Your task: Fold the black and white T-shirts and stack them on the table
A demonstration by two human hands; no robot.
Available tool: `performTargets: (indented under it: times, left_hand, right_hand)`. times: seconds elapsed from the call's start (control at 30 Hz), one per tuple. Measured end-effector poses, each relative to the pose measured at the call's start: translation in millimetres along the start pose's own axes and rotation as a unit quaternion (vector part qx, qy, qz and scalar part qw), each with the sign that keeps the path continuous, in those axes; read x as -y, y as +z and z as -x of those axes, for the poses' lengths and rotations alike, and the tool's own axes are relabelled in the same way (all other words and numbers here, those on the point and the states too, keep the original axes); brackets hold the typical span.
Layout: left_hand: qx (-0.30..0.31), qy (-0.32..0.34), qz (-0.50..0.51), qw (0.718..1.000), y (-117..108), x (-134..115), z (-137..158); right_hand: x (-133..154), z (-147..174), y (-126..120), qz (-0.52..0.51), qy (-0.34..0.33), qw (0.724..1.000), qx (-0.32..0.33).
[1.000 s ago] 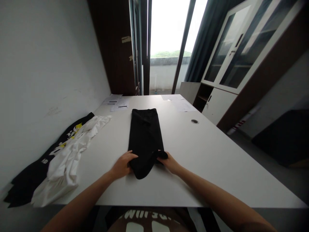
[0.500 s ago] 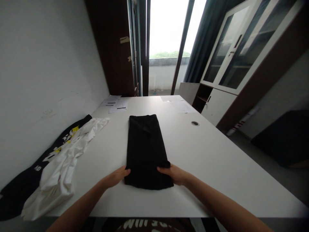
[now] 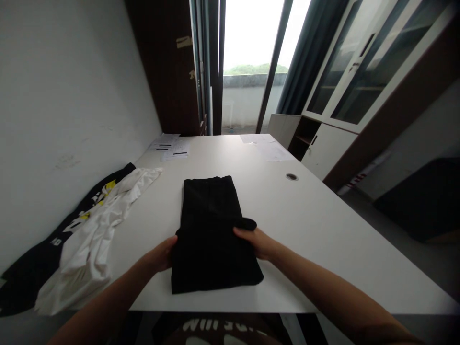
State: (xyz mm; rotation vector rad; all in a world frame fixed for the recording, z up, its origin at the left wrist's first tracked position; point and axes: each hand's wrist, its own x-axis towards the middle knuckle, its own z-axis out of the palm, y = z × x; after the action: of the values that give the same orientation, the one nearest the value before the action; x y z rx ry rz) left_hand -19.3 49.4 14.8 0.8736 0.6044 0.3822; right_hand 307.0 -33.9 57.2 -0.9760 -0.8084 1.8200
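A folded black garment (image 3: 212, 254) lies lengthwise on the white table (image 3: 298, 225), with what looks like a waistband at its far end. Its near part is lifted and bulges at the right edge. My left hand (image 3: 163, 253) grips the left edge, its fingertips partly hidden by the cloth. My right hand (image 3: 261, 242) pinches the right edge, the thumb on top and the other fingers mostly under the fabric.
Along the wall at left lie a white garment (image 3: 91, 239) and a black garment with yellow and white print (image 3: 77, 218). Papers (image 3: 174, 148) rest at the far left, more sheets (image 3: 271, 149) at the far right. A round cable hole (image 3: 292, 177) is at right.
Both hands have moved slightly away from me along the edges. The garment's near part has been raised and looks wider, its lower edge closer to me. The camera view has shifted a little.
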Motion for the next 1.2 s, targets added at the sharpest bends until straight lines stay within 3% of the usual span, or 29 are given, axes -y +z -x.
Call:
performTargets:
  times: [0.1, 0.17, 0.3, 0.5, 0.7, 0.77, 0.93, 1.13, 1.2]
  left_hand:
    - [-0.119, 0.05, -0.011, 0.992, 9.1, -31.2, -35.0]
    - [-0.16, 0.076, -0.015, 0.984, 14.7, -47.0, -58.9]
    - [-0.184, 0.128, -0.001, 0.975, 8.9, -65.0, -101.3]
    - [-0.242, 0.157, 0.006, 0.958, -25.2, -84.2, -158.0]
    - [-0.289, 0.193, -0.049, 0.936, -48.2, -117.8, -207.0]
    - [-0.329, 0.197, -0.078, 0.92, -55.9, -124.0, -220.5]
    - [-0.385, 0.179, -0.123, 0.897, -75.6, -114.3, -240.6]
    - [-0.428, 0.215, -0.199, 0.855, -84.2, -105.7, -242.7]
    - [-0.434, 0.221, -0.22, 0.845, -83.5, -108.5, -242.1]
  right_hand:
    - [31.9, -36.0, -5.3, 0.04, -0.026, 0.998, -0.038]
    - [45.0, -60.1, -10.3, 0.067, -0.037, 0.995, -0.058]
    - [57.3, -108.6, -27.2, 0.1, -0.041, 0.991, -0.082]
    - [70.7, -175.5, -59.0, 0.169, -0.074, 0.973, -0.139]
    - [95.6, -227.2, -71.6, 0.232, -0.099, 0.945, -0.208]
    - [102.7, -241.9, -77.4, 0.287, -0.112, 0.922, -0.236]
    - [95.3, -260.4, -99.1, 0.463, -0.089, 0.821, -0.323]
    - [73.5, -251.9, -105.8, 0.561, -0.14, 0.753, -0.314]
    - [75.6, -250.0, -102.2, 0.566, -0.165, 0.746, -0.308]
